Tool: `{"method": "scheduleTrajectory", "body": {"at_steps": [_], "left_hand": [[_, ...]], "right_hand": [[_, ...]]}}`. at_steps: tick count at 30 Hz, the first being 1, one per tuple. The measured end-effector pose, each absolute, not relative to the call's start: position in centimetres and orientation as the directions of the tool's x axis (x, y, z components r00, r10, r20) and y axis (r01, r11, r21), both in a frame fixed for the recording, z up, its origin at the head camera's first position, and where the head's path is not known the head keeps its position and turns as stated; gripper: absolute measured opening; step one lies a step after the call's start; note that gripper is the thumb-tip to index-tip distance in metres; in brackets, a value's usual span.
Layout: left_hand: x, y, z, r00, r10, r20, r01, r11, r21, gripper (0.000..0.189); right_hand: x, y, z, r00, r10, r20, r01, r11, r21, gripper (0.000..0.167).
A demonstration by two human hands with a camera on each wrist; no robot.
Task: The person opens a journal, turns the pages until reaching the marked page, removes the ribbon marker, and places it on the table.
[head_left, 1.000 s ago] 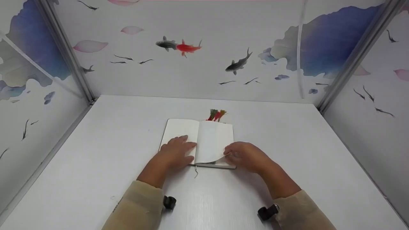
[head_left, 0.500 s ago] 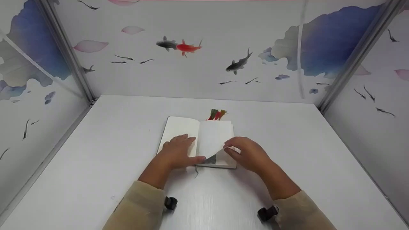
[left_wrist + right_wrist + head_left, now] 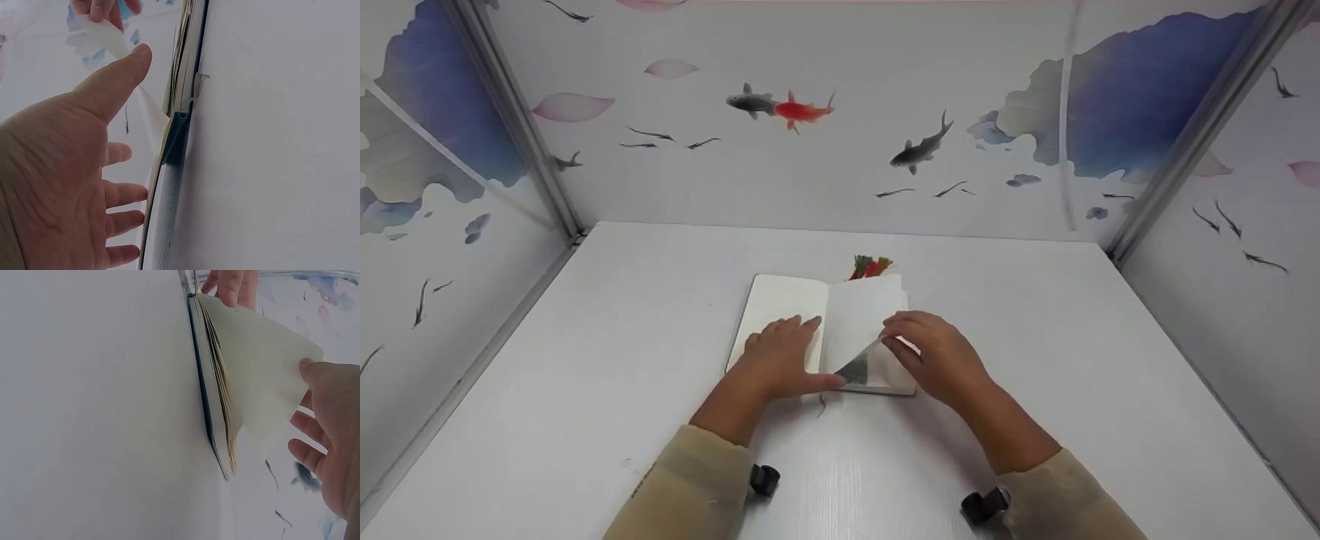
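An open notebook (image 3: 780,294) with blank cream pages lies in the middle of the table. My left hand (image 3: 776,361) rests on its left page, fingers spread, thumb reaching over the bottom of the fold. With thumb and fingertips my right hand (image 3: 941,356) pinches the lower outer corner of a right-hand page (image 3: 855,311), which is curled up off the ones beneath. Under the raised corner a dark grey patch (image 3: 853,370) shows on the sheet below. In the right wrist view the lifted leaf (image 3: 259,365) stretches between both hands, above the block of page edges (image 3: 216,377).
Green, red and yellow tassels (image 3: 871,267) stick out past the notebook's top edge. A thin ribbon marker (image 3: 822,406) hangs from the bottom of its spine onto the white table (image 3: 660,300). Panels (image 3: 840,180) printed with fish and petals enclose the table's back and sides.
My right hand has moved up and slightly left, lifting the page corner higher and baring the grey patch. My left thumb has stretched rightward across the fold.
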State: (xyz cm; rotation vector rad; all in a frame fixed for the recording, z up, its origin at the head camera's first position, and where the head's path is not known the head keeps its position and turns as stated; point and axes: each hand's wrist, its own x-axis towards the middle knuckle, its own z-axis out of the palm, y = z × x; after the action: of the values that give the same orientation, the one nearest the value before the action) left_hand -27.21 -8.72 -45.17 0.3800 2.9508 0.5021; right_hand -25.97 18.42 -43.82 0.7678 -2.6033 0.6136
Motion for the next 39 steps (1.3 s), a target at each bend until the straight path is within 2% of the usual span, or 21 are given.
{"method": "scheduleTrajectory", "body": {"at_steps": [7,15,20,26,32,39], "left_hand": [[-27.1,-8.5,-45.0,-0.965,0.251,-0.069,0.218,0.923,0.317,0.112],[-27.0,-8.4,-44.7,-0.969,0.244,-0.043,0.214,0.911,0.352,0.109],[-27.0,-8.6,-44.6,-0.971,0.239,-0.021,0.212,0.897,0.387,0.111],[-27.3,-8.6,-44.6,-0.977,0.214,0.012,0.2,0.89,0.41,0.113],[-27.6,-8.7,-44.6,-0.98,0.185,0.072,0.198,0.88,0.432,0.119],[-27.7,-8.9,-43.9,-0.985,0.069,0.158,0.143,0.837,0.529,0.124]], "right_hand": [[-25.8,18.3,-43.8,-0.784,-0.398,0.476,-0.576,0.752,-0.321,0.011],[-25.8,18.7,-43.9,-0.784,-0.375,0.494,-0.577,0.735,-0.357,0.013],[-25.7,18.8,-43.7,-0.806,-0.364,0.466,-0.554,0.741,-0.38,0.021],[-25.7,18.7,-43.8,-0.816,-0.367,0.448,-0.543,0.753,-0.372,0.037],[-25.6,18.6,-43.7,-0.842,-0.369,0.394,-0.513,0.776,-0.368,0.047],[-26.1,19.0,-43.8,-0.892,-0.385,0.236,-0.45,0.805,-0.386,0.059]]}}
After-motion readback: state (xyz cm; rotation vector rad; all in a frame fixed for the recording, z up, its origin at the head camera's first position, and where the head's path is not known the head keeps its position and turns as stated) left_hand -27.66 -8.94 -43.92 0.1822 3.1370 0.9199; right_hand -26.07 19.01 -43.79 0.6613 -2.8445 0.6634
